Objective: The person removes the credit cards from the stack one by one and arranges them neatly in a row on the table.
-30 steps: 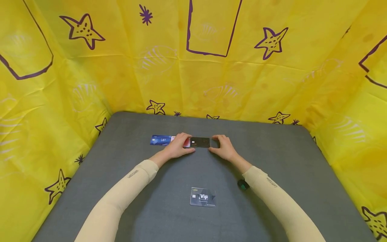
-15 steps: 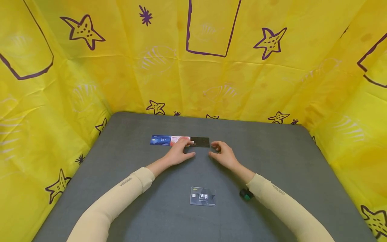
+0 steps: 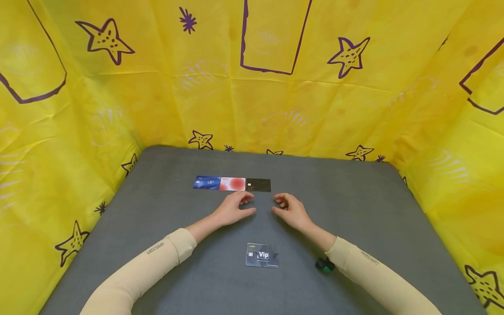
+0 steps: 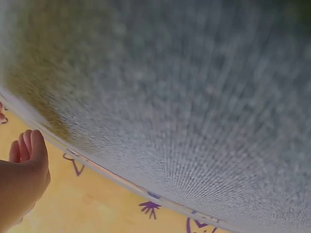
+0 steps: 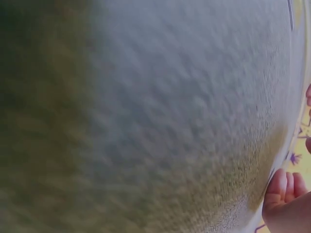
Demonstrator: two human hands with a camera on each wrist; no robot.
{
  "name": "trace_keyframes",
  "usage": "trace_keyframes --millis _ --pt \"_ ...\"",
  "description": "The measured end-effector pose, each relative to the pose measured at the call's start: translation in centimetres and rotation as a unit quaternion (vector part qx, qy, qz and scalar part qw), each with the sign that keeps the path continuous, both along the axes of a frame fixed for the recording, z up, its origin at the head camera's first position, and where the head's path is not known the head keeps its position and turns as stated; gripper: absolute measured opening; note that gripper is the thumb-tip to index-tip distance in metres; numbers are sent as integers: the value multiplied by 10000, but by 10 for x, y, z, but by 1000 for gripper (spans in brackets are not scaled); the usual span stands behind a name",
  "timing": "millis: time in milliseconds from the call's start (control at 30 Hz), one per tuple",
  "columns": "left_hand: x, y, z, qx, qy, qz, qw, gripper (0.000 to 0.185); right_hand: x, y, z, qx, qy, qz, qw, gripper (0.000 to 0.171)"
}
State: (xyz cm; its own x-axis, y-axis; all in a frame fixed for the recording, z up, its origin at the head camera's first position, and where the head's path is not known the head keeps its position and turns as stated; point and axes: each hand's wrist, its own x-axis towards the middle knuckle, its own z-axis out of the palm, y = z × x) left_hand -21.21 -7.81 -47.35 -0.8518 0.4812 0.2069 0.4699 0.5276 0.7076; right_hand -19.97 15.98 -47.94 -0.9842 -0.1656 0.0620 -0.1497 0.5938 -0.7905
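Note:
Three cards lie edge to edge in a row on the grey table: a blue VIP card [image 3: 206, 182], a white card with red circles [image 3: 232, 183] and a black VIP card [image 3: 258, 185]. My left hand [image 3: 232, 208] hovers just in front of the row, fingers loosely bent, holding nothing. To its right my right hand [image 3: 292, 211] is likewise relaxed and holds nothing, near the black card's front right corner. Closer to me, between the forearms, a clear grey Vip card [image 3: 262, 255] lies flat. Each wrist view shows its hand at the edge, with nothing gripped.
The grey table [image 3: 334, 192] has yellow cloth walls [image 3: 252, 100] with starfish drawings at its back and sides. A small black and green device [image 3: 325, 265] sits beneath the right wrist.
Both hands have left the black card and drawn back toward me. The white card with red circles, covered earlier by the left hand, is now in plain view.

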Motion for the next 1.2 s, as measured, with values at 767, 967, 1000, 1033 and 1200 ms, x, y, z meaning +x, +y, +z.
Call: trace_keyframes --millis 767,967,1000,1033,1200 --pt "43 -3 5 -244 -73 -481 9985 37 48 11 2 -51 77 483 9988 28" --pt "53 -6 7 -400 -175 -630 9971 36 58 13 1 13 247 740 9970 25" --pt "54 -6 7 -436 -193 -647 9968 36 59 13 0 26 285 781 9965 25" --pt "56 -6 7 -468 -207 -670 9964 36 61 14 -1 48 324 824 9961 24" --pt "64 -7 8 -587 -230 -729 9953 36 70 15 -1 95 436 1100 9929 23"
